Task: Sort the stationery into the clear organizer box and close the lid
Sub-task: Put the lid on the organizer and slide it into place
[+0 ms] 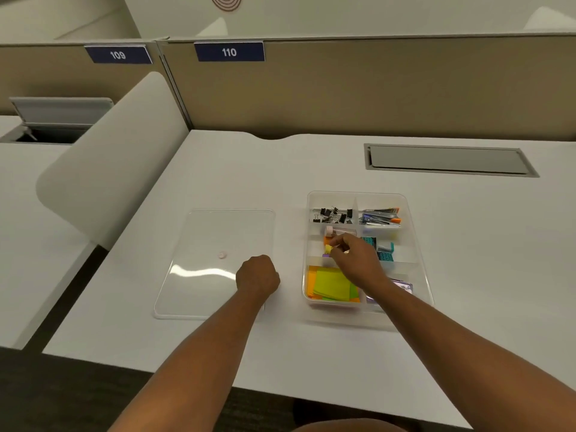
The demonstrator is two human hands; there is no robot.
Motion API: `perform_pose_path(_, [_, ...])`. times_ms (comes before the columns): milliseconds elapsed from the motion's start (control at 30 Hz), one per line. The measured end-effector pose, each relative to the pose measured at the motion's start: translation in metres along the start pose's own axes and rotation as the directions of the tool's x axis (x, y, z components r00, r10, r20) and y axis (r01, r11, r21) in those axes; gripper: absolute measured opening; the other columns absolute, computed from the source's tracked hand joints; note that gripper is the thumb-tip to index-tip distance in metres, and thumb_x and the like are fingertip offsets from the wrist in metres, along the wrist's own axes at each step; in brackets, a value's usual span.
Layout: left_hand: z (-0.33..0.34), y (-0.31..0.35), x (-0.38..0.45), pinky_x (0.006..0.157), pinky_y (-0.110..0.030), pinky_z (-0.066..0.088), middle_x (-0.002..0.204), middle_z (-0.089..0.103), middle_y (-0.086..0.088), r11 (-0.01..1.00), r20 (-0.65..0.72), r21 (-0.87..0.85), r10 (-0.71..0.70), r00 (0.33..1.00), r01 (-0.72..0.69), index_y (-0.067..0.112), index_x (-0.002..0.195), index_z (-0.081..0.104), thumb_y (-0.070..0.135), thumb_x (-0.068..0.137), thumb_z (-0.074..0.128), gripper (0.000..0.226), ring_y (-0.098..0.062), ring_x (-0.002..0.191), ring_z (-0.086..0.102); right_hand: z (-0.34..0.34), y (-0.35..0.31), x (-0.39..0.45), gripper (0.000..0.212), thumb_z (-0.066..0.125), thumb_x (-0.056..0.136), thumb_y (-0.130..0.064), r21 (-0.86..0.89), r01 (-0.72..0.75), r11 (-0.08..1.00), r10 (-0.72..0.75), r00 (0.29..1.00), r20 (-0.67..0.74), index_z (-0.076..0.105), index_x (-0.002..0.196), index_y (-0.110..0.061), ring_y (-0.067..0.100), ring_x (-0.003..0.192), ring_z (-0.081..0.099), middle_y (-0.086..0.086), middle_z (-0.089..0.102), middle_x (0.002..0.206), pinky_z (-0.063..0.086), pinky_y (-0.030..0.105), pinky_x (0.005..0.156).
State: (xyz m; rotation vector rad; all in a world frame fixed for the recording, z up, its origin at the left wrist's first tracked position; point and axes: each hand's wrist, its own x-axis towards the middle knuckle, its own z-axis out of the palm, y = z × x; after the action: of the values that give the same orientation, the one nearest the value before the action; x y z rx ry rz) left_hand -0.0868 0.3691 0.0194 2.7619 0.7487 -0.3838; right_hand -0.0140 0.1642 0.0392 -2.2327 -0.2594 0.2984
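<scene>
The clear organizer box (pixel 414 244) stands open on the white desk, right of centre. Its compartments hold black binder clips (pixel 332 214), orange-capped packs (pixel 381 217), teal packs (pixel 384 251), sticky notes (pixel 332 283) and a purple pack (pixel 403 286). My right hand (pixel 355 260) reaches into a middle left compartment, its fingertips pinching small coloured items (pixel 327 246) there. Just behind them lies a small clear tube (pixel 338 230). The clear lid (pixel 205 260) lies flat left of the box. My left hand (pixel 257 274) rests as a fist on the lid's right edge; whether it holds anything is hidden.
A grey cable hatch (pixel 448 160) is set into the desk at the back right. A beige partition (pixel 343 88) marked 110 closes the far edge. A white rounded divider (pixel 118 157) rises at the left side. The desk's front edge runs below my forearms.
</scene>
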Motion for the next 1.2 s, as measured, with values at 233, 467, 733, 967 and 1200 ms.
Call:
perform_pose_path(233, [-0.008, 0.007, -0.01, 0.057, -0.027, 0.037, 0.068, 0.052, 0.0, 0.998, -0.131, 0.052, 0.054, 0.99, -0.048, 0.013, 0.066, 0.044, 0.016, 0.08, 0.056, 0.018, -0.023, 0.069, 0.057, -0.017, -0.004, -0.009, 0.019, 0.057, 0.092, -0.022, 0.01, 0.025, 1.0, -0.025, 1.0, -0.008, 0.067, 0.108, -0.019, 0.012, 0.087, 0.062, -0.004, 0.068, 0.102, 0.052, 0.031, 0.076])
perform_pose_path(467, [-0.056, 0.02, -0.008, 0.055, -0.028, 0.037, 0.072, 0.056, -0.001, 0.994, -0.324, 0.105, 0.044, 0.945, -0.011, 0.014, 0.077, 0.042, 0.011, 0.082, 0.058, 0.017, -0.02, 0.063, 0.047, -0.039, -0.015, -0.005, 0.015, 0.06, 0.091, -0.024, 0.083, 0.085, 0.993, -0.084, 0.996, -0.014, 0.068, 0.103, -0.022, 0.008, 0.082, 0.062, -0.006, 0.068, 0.093, 0.048, 0.024, 0.068])
perform_pose_path(733, [-0.104, 0.042, -0.029, 0.048, -0.028, 0.028, 0.083, 0.053, -0.01, 0.995, -0.63, 0.054, 0.103, 0.77, -0.089, 0.009, 0.088, 0.05, 0.015, 0.087, 0.057, 0.009, -0.024, 0.054, 0.047, -0.074, -0.039, 0.0, 0.02, 0.058, 0.092, -0.021, 0.172, 0.174, 0.97, -0.175, 0.985, -0.009, 0.068, 0.109, -0.018, 0.013, 0.092, 0.062, -0.004, 0.067, 0.101, 0.052, 0.031, 0.078])
perform_pose_path(967, [-0.133, 0.083, -0.053, 0.045, -0.022, 0.028, 0.075, 0.052, -0.001, 0.808, -0.721, -0.53, -0.269, 0.638, -0.259, 0.014, 0.09, 0.043, 0.025, 0.095, 0.052, 0.015, -0.017, 0.06, 0.049, -0.112, -0.041, -0.003, 0.024, 0.057, 0.092, -0.02, 0.093, 0.221, 0.971, -0.219, 0.975, -0.033, 0.065, 0.115, -0.017, 0.017, 0.098, 0.061, 0.0, 0.066, 0.11, 0.05, 0.035, 0.086])
perform_pose_path(1200, [-0.13, 0.101, -0.07, 0.067, -0.031, 0.048, 0.09, 0.064, -0.007, 0.588, -0.69, -0.697, -0.394, 0.608, -0.41, 0.011, 0.1, 0.05, 0.032, 0.098, 0.052, 0.021, -0.025, 0.079, 0.063, -0.144, -0.013, -0.01, 0.032, 0.058, 0.092, -0.019, 0.108, 0.136, 0.985, -0.128, 0.989, -0.077, 0.059, 0.124, -0.017, 0.015, 0.103, 0.055, 0.006, 0.061, 0.125, 0.048, 0.032, 0.085])
